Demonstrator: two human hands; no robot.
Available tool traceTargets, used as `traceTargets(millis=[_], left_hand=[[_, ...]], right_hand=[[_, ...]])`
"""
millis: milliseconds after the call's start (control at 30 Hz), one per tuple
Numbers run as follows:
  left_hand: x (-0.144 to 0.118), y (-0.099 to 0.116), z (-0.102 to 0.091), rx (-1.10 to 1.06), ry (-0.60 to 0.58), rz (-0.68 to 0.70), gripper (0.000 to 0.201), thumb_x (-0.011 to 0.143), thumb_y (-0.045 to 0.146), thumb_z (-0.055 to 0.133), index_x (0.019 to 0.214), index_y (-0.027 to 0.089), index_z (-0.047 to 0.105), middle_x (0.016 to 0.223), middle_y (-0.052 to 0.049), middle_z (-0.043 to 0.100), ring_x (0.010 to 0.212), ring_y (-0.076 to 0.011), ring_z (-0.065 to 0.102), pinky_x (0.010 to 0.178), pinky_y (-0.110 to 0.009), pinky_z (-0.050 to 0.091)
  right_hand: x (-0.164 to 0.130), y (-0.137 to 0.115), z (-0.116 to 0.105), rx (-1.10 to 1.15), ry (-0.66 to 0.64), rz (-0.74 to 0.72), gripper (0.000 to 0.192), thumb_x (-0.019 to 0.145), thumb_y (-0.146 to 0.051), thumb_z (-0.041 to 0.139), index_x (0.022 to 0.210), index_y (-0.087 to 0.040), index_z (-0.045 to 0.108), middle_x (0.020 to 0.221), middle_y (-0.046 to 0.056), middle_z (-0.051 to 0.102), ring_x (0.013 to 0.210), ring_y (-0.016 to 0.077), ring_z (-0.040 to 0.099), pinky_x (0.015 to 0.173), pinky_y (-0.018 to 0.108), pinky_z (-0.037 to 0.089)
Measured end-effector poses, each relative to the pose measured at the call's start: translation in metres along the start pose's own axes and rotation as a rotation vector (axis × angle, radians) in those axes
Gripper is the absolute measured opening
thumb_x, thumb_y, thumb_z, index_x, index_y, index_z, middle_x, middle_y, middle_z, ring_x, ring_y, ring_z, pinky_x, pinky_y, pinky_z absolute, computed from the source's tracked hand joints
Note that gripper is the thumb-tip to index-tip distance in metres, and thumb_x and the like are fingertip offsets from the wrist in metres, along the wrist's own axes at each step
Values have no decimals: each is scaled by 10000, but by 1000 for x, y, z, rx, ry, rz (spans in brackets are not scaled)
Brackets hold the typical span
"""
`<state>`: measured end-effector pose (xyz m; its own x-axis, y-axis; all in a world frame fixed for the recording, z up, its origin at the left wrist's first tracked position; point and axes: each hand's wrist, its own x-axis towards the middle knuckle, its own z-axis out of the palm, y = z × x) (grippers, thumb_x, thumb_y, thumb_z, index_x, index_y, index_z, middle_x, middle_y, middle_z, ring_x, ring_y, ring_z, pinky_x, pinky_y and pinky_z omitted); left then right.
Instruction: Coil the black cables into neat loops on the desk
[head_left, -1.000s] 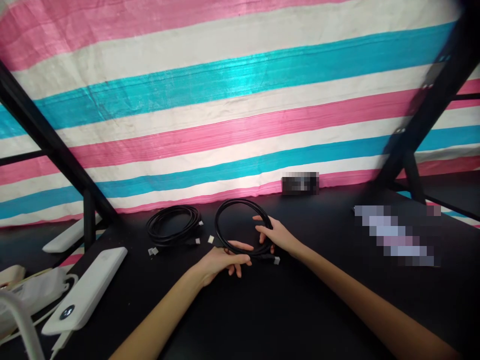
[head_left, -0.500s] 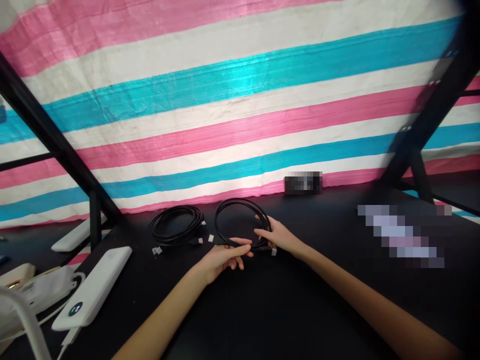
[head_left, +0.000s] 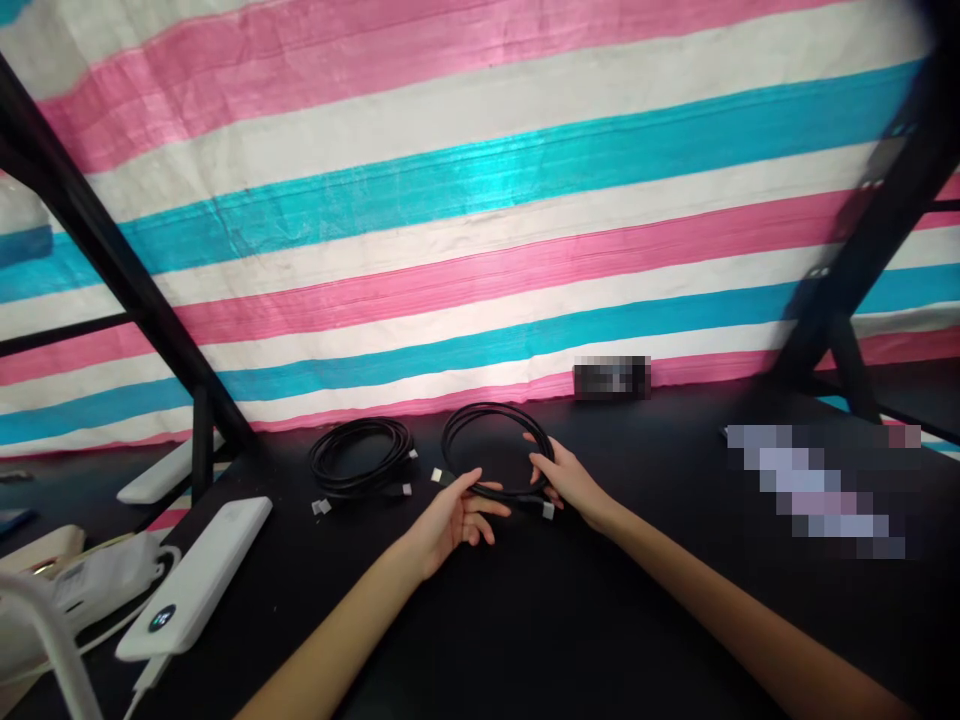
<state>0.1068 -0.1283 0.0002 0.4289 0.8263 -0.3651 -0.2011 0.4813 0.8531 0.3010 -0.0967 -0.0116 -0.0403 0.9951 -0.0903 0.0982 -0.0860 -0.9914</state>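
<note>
Head view: a black cable coil (head_left: 495, 450) lies flat on the dark table (head_left: 570, 620), just right of a second coil (head_left: 361, 458) and in front of the striped tarp (head_left: 480, 200). The right hand (head_left: 571, 478) is closed lightly on the coil's right side, fingers curled over the strands. The left hand (head_left: 456, 515) sits at the coil's near edge, half open, thumb and fingertips touching the loop; whether it truly pinches the strands I cannot tell, since the cable is dark against the table.

To handle the coil well, I judge both hands should keep the turns bunched together, so that no loop slips loose, and the free plug (head_left: 548, 511) near the right hand should be tucked in, not left dangling.

The coil is a near-round ring with no strong long axis; it looks slightly wider left to right. Its plug end points toward the person, right of the coil's near edge. A white power bank (head_left: 199, 580) lies well left of the coil.
</note>
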Motion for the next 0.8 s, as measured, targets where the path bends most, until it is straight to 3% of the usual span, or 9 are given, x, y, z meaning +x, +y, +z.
traceTargets(millis=[200,400,567,667,733,800], left_hand=[[2,-3,-2,158,-94,-18,533,872,569,376,806,85,589,775,-160,714,415,-122,586,350,-194,290],[-1,-2,-3,243,-181,-58,567,829,592,433,998,81,611,729,-126,713,402,-128,590,321,-185,261],[-6,-6,6,308,-233,-2,514,807,570,502,883,83,648,652,-112,699,383,-139,593,302,-173,296],[-8,-7,13,297,-160,131,542,773,615,523,690,91,633,532,-98,653,355,-144,568,300,-184,312],[-9,-6,16,281,-24,284,557,745,638,545,584,108,599,456,-76,606,334,-133,536,308,-189,309],[-11,-4,18,287,143,452,552,746,622,566,519,119,575,432,-56,579,328,-107,500,332,-190,311]], right_hand=[[1,-2,-1,78,29,44,449,871,-136,446,1317,-130,393,536,-77,514,298,29,310,273,111,239],[0,-9,-3,179,49,108,395,882,-130,433,1276,-105,413,550,-74,497,313,22,299,287,111,234],[-1,-10,-5,216,66,125,354,875,-141,452,1228,-139,457,520,-85,478,293,28,282,279,123,209],[1,-9,-5,222,91,126,226,866,-181,480,1087,-146,519,549,-65,518,289,28,310,281,136,220],[3,-7,-7,224,109,118,101,862,-207,490,925,-146,540,576,-47,544,288,21,319,286,145,229],[7,-6,-9,225,126,103,92,851,-227,506,803,-150,522,612,-29,573,293,13,319,293,152,234]])
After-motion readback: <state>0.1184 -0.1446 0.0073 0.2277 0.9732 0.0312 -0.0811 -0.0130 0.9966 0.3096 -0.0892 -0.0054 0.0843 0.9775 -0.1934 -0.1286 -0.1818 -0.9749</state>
